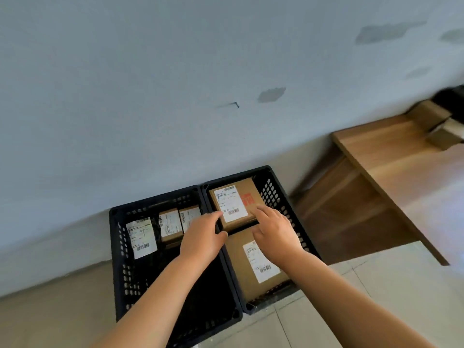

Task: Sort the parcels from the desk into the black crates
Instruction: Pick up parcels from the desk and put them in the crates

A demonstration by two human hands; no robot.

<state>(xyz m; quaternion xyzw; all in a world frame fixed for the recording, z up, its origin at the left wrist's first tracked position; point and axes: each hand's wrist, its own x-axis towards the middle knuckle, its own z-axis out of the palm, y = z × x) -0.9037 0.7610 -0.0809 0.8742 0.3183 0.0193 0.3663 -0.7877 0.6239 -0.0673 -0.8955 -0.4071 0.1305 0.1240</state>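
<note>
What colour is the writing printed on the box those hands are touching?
Red, printed on the brown box beside its white label; the head view shows it.

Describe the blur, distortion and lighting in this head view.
Head view: wide-angle distortion bows the wall and tilts the wooden desk; the right edge smears, so the cardboard boxes there are blurred; light is soft and even; the labelled parcel under both hands stays fairly sharp, though its print is unreadable.
</note>
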